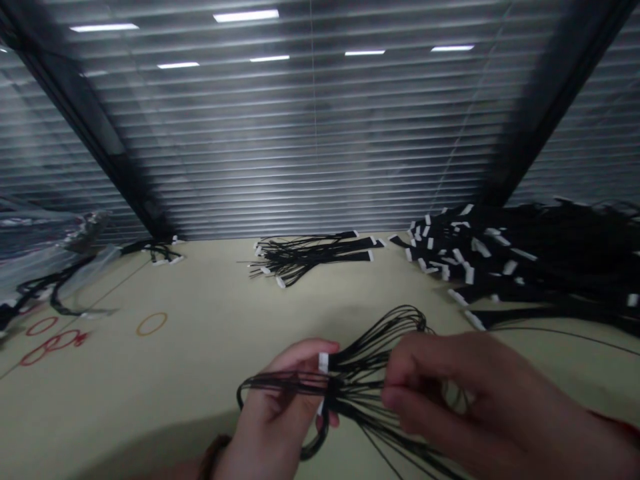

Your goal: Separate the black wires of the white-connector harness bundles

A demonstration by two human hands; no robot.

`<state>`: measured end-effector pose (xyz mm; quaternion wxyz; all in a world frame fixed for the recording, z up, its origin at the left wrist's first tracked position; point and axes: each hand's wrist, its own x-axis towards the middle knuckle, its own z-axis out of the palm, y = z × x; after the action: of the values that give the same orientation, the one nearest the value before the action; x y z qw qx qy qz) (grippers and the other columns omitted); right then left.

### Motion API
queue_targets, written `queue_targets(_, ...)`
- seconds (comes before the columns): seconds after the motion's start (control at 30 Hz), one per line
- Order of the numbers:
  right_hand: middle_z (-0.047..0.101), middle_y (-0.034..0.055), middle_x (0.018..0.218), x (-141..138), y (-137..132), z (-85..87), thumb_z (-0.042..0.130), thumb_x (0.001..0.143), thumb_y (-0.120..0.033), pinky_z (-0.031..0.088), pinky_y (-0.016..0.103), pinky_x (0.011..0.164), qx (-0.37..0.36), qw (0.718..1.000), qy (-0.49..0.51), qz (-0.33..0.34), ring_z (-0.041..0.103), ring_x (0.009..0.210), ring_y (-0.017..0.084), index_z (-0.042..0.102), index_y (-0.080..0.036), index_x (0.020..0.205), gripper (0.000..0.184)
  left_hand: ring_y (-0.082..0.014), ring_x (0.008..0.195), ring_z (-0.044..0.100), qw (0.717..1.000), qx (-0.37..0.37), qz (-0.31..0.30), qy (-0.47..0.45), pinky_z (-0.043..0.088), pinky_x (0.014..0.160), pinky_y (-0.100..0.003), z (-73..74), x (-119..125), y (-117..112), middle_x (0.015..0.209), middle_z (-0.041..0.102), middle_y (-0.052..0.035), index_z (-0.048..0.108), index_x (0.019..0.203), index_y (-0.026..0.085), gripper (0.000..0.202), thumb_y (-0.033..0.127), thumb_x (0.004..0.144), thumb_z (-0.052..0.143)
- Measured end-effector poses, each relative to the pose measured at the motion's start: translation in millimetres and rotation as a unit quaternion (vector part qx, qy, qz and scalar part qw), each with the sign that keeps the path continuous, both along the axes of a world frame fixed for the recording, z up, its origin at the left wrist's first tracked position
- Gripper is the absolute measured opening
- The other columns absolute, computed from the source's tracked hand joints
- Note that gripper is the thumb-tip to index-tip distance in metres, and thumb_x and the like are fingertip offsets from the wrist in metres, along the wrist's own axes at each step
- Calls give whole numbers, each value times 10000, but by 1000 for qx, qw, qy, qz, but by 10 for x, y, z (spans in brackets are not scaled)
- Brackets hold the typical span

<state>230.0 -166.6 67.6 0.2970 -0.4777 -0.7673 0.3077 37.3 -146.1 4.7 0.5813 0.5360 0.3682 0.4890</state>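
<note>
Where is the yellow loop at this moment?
In the head view, the yellow loop lies on the table left of centre, right of the red loops and farther out than the left hand.

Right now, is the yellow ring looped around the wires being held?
No, the yellow ring lies on the table, apart from the black wires held in the left fingers.
</note>
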Motion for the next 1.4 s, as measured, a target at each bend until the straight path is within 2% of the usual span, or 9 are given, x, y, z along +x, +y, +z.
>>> queue_targets(0.1,571,-41,629,-154,-77,-201,500,779,-127,346,239,488,153,981,-107,-45,518,556,121,550,-214,709,122,-81,499,562,999,26,-21,-7,436,463,-138,10,-13,-36,587,611,35,661,932,265,122,297,830,604)
queue_targets(0.2,564,-39,632,-159,-104,-292,473,780,-130,354,259,514,206,969,-124,-55,523,564,132,546,-214,708,133,-79,497,564,999,38,-28,-18,430,455,-136,25,-21,-55,596,611,34,667,933,287,120,282,834,599)
queue_targets(0.4,556,-44,630,-101,-122,-273,432,794,-118,367,256,512,220,966,-127,-41,521,568,126,526,-214,706,161,-82,509,558,999,43,-33,0,422,462,-145,25,-38,-56,619,608,23,664,948,300,138,280,858,561)
queue_targets(0.6,588,-31,682,-137,-99,-272,336,887,-141,398,261,543,268,956,-117,-18,546,599,121,539,-210,756,251,-101,528,558,997,36,-62,15,441,471,-181,27,-29,-72,703,584,-1,657,897,236,100,238,837,577)
queue_targets(0.87,566,-6,675,-138,-81,-330,297,929,-151,389,267,538,244,958,-147,22,522,593,132,555,-192,774,303,-105,565,546,991,32,-122,48,412,492,-196,-4,-49,-60,742,539,-11,633,914,215,126,238,860,521)
queue_targets(0.97,556,1,686,-154,-59,-296,320,919,-137,386,284,560,277,948,-159,11,510,616,147,554,-188,774,280,-111,549,533,994,-14,-94,52,412,487,-203,-10,-16,-48,711,572,-16,616,909,195,124,269,823,566)
queue_targets(1.1,560,21,801,-223,-27,-271,411,891,-189,412,346,688,305,936,-175,-12,500,740,193,577,-179,882,167,-123,547,523,995,-75,-49,43,437,502,-223,23,46,-52,677,609,-19,601,927,183,198,314,779,610)
queue_targets(1.27,575,23,800,-266,19,-373,346,906,-88,400,320,718,328,929,-169,21,500,754,170,589,-157,881,254,-104,518,520,993,-103,-52,3,451,490,-206,41,86,-31,626,591,11,626,869,184,209,332,732,678)
queue_targets(1.4,577,9,739,-272,22,-457,335,929,-108,355,304,616,364,919,-146,42,488,678,149,584,-166,774,299,-99,458,518,989,-114,-87,-29,445,426,-203,-83,77,38,603,587,8,645,877,174,293,422,725,682)
